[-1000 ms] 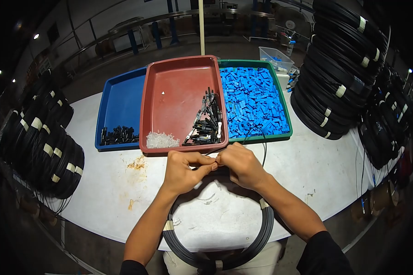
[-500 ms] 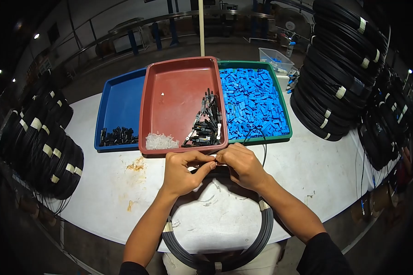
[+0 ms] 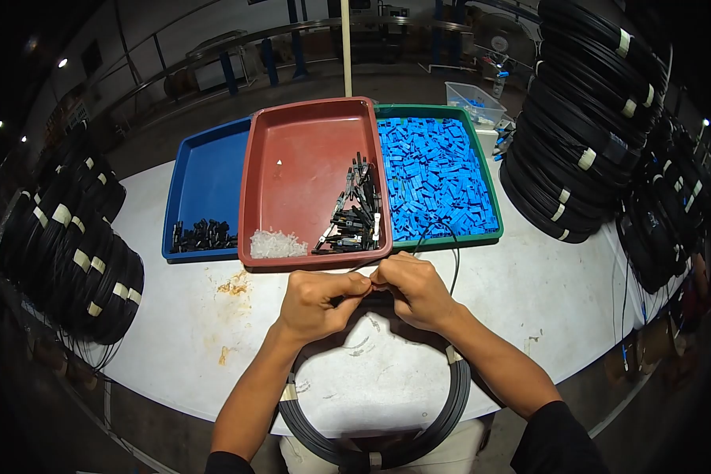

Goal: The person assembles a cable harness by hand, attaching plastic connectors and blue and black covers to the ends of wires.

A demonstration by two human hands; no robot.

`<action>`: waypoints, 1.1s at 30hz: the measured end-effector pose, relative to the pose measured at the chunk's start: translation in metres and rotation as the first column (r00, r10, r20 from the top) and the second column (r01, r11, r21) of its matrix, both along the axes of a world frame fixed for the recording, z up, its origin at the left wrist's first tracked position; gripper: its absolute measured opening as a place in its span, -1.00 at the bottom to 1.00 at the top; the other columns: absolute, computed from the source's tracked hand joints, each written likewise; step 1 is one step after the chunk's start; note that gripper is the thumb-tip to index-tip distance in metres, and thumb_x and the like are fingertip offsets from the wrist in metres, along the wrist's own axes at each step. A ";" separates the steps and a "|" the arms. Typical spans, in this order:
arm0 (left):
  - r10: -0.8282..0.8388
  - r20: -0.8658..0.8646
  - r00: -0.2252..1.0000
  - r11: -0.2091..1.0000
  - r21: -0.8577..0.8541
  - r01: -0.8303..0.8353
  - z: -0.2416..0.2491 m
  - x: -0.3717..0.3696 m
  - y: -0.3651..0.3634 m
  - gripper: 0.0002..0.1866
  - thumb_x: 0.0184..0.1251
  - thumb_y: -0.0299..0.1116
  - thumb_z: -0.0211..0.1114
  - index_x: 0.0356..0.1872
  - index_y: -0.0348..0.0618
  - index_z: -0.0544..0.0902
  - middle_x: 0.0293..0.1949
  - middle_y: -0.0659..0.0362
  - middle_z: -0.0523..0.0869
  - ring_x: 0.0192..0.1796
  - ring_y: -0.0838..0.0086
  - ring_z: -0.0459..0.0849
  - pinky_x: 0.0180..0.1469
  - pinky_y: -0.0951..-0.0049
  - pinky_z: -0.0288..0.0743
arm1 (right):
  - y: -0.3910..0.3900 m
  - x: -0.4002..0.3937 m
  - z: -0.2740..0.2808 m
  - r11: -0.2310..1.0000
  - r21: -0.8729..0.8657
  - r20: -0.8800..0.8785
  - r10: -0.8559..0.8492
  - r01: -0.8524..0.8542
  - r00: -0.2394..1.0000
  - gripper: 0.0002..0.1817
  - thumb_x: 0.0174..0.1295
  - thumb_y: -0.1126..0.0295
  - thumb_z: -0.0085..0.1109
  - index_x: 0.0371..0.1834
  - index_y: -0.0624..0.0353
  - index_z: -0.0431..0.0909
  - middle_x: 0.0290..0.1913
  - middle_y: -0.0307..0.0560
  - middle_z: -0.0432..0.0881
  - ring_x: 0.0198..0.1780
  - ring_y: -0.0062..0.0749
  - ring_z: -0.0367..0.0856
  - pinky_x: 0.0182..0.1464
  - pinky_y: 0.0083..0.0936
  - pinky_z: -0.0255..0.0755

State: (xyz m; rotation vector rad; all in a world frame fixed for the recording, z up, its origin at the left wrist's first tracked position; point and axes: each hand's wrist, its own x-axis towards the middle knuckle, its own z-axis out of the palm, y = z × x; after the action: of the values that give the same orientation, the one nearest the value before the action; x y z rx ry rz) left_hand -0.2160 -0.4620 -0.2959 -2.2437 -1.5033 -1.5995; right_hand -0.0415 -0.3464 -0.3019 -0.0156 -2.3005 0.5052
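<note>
My left hand (image 3: 317,304) and my right hand (image 3: 415,291) meet fingertip to fingertip above the far side of a coil of black cable (image 3: 460,395). Both are closed in a pinch. A thin loose loop of the black cable (image 3: 457,257) rises beyond my right hand and runs down into its grip. Whatever small piece sits between the fingertips is hidden by the fingers. The coil lies at the table's near edge, bound with pale tape (image 3: 290,392).
Ahead stand a blue tray (image 3: 205,170) with small black parts, a red tray (image 3: 308,150) with black connectors and clear pieces, and a green tray (image 3: 491,189) of blue clips. Cable coils rise at left (image 3: 71,245) and right (image 3: 584,126). A clear bin (image 3: 474,99) stands behind.
Both hands have shifted slightly down, towards me. My left thumb has drawn back and is more bent under the index finger. The trays and coils stay put.
</note>
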 end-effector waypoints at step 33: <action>0.037 0.509 0.860 0.943 -0.302 0.138 0.002 0.006 -0.005 -0.84 0.20 -0.56 0.55 -0.19 -0.34 0.85 -0.29 0.03 0.88 -0.31 0.50 0.84 -0.24 0.51 0.74 | 0.000 0.001 0.007 0.939 0.336 -0.136 -0.024 0.069 0.990 -0.88 0.12 0.44 0.32 -0.37 0.12 0.53 -0.28 -0.13 0.61 -0.27 -0.26 0.60 -0.22 -0.36 0.45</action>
State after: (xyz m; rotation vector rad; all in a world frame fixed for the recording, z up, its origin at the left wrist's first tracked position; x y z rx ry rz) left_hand -0.2104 -0.4667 -0.2935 -2.1137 -1.9748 -2.2460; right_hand -0.0406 -0.3467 -0.2947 0.1286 -2.2236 0.0758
